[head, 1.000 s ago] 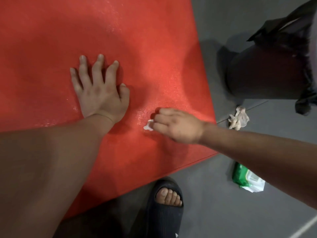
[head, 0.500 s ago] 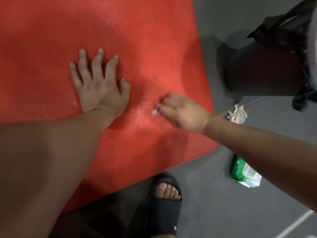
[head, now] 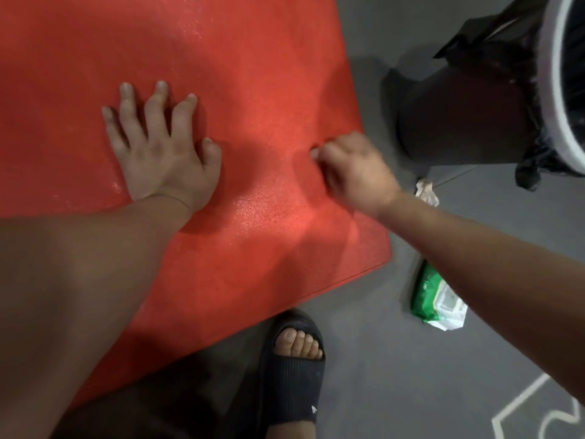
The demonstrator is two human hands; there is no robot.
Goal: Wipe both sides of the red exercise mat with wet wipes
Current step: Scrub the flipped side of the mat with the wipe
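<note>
Lying flat on the grey floor (head: 380, 359), the red mat (head: 253, 74) glistens damp near its corner. The left hand (head: 161, 153) presses on it with fingers spread, while the right hand (head: 351, 172) rests curled on it; whether it grips anything is hidden. Off the mat's edge are a crumpled wipe (head: 427, 191), a green wipe pack (head: 437, 299), a black bin (head: 474, 106) and a slippered foot (head: 294, 369).

The red exercise mat (head: 253, 90) lies flat, filling the upper left and centre of the frame. Its surface is finely textured, with glossy patches. A wet wipe (head: 313, 152), mostly hidden, shows as a pale scrap on the mat under the curled right hand (head: 354, 172). The green-and-white wipe pack (head: 433, 299) lies at lower right, near the mat's corner. A crumpled wipe (head: 425, 191) lies beside the mat's right edge.
</note>
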